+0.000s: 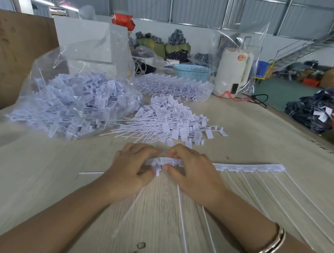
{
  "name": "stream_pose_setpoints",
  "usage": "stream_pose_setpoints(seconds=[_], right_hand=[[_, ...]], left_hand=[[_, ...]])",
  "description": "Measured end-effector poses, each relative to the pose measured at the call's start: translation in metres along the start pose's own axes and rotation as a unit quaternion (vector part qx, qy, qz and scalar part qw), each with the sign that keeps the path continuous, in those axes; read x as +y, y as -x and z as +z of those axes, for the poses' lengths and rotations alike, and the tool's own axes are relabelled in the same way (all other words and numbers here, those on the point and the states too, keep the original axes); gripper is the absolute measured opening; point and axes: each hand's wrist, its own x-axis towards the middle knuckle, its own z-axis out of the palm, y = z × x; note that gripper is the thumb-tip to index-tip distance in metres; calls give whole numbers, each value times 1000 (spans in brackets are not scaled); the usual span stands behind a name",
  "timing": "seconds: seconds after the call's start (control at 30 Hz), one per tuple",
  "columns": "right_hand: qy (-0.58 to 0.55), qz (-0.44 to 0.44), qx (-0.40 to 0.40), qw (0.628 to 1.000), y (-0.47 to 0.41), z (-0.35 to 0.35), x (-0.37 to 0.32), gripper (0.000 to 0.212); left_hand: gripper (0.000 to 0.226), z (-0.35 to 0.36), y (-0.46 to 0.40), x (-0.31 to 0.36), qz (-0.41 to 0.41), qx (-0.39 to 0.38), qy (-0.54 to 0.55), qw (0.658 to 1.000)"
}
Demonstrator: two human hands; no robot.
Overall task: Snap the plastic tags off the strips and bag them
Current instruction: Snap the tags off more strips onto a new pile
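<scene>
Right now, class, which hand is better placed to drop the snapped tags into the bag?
Left. The left hand grips the loose tags, and the bag lies on its side; the right hand holds the remaining strip.

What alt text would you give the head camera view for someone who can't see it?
Both hands, left and right, pinch a white tag strip on a wooden table. Beyond lie a loose tag pile and a clear bag of tags.
</scene>
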Motion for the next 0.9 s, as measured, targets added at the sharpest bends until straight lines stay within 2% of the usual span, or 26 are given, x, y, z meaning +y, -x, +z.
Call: stream_pose_setpoints(seconds=[0.1,0.23,0.3,0.47,0.6,0.7,0.8,0.9], right_hand=[[2,-16,1,1000,1,2,-2,27],[8,-32,-5,999,3,3,-7,30],[14,-25,-8,1000,4,0,-10,32],[34,-24,-42,998,17,-14,-18,48],[39,-18,-37,998,15,-22,-10,49],[78,1,-73,994,8,-16,7,53],[52,-11,-101,993,0,-5,18,42],[22,-22,-64,997,-6,-1,18,23]], left_hand=[[28,-3,0,10,-27,16,85,996],[7,1,2,16,-41,34,101,993],[11,2,1,14,-57,48,143,987],[25,-6,-2,1,-89,112,126,982],[30,-7,-1,-3,-88,84,96,988],[35,-3,0,5,-64,71,96,991],[29,-2,-1,10,-44,61,88,993],[26,-4,-1,8,-48,65,87,993]])
